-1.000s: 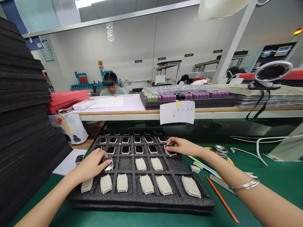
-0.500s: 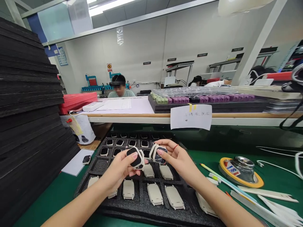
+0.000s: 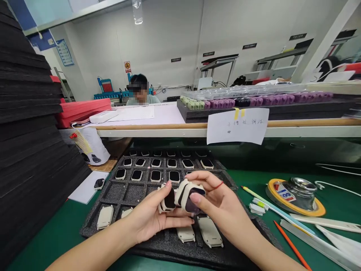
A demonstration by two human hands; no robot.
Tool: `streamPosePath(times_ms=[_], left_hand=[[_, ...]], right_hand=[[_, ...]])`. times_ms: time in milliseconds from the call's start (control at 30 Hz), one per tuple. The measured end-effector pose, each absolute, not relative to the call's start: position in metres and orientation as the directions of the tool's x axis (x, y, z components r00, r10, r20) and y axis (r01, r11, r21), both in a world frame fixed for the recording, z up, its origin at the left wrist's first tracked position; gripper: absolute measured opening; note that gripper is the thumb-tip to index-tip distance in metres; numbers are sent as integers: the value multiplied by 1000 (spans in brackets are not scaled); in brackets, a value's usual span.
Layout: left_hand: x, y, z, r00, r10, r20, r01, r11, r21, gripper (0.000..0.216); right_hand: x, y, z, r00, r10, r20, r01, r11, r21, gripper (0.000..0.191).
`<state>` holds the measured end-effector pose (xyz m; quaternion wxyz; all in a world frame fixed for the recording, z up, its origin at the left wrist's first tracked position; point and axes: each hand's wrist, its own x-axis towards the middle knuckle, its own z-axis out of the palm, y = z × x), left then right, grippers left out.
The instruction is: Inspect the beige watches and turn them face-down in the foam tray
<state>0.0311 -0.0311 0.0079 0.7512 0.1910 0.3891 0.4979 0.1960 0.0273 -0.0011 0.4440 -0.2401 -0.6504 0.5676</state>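
Over the black foam tray (image 3: 113, 194), my left hand (image 3: 152, 218) holds a smartwatch body (image 3: 169, 199) with a cream case and dark screen, thumb on its upper edge. Close beside it, my right hand (image 3: 217, 203) grips cream-cased watch bodies (image 3: 188, 197) with dark faces, apparently two pressed together; the thumb lies across the front one. Whether the pieces in the two hands touch, I cannot tell. Farther back in the tray, several watch bodies (image 3: 156, 175) lie screen up. In the near rows, cream watch cases (image 3: 210, 233) lie back side up, partly hidden by my hands.
A tall stack of black foam sheets (image 3: 31, 150) rises at left. On the right are a glass bottle on a yellow tape roll (image 3: 300, 195), a toothbrush (image 3: 261, 203) and an orange stick (image 3: 290, 244). A shelf edge (image 3: 158, 131) crosses above; a person (image 3: 141, 92) sits beyond.
My hands have come closer together and a little lower in view. The watch in my left hand has turned, and its fingers now extend beneath the right-hand pieces. The camera view has tilted down.
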Motion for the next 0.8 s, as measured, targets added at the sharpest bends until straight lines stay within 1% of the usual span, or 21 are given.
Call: streamPosePath(times_ms=[67,100,167,200,233,267,367,467,533,600,633,733,800], left_hand=[[32,-33,7,288,885,-366,-572,466,675,57],[32,-34,6,297,886,-356,-567,464,681,59],[32,-36,4,242,906,-348,-571,423,704,48],[33,-37,3,199,917,-347,-565,397,724,41],[33,-37,1,164,924,-345,-550,376,746,35],[34,-37,0,149,929,-338,-527,364,768,32],[36,-38,-6,184,938,-293,-478,346,807,31],[36,-39,-8,226,931,-285,-498,362,788,32],[36,-40,-7,295,905,-305,-516,420,746,37],[35,-41,-5,380,876,-297,-513,467,720,43],[35,-41,-5,394,875,-279,-505,461,730,44],[36,-41,-6,322,925,-201,-466,340,817,44],[37,-41,-9,271,948,-165,-422,271,865,49]], right_hand=[[194,24,-4,-525,804,279,-105,264,-959,35],[194,23,-5,-533,800,276,-47,297,-954,31],[194,23,-6,-533,786,312,50,398,-916,24],[195,24,-7,-538,774,335,84,445,-892,23],[195,24,-8,-550,757,352,109,483,-869,27],[196,23,-10,-573,735,363,126,516,-847,34],[197,21,-18,-655,638,405,151,636,-757,63],[197,19,-27,-679,548,488,145,753,-642,76],[198,18,-30,-669,519,532,125,784,-608,82],[198,17,-29,-649,509,566,82,786,-613,85],[199,16,-28,-638,514,573,61,776,-628,86],[199,14,-26,-618,538,574,6,733,-680,87],[198,12,-25,-609,540,581,-23,720,-694,89]])
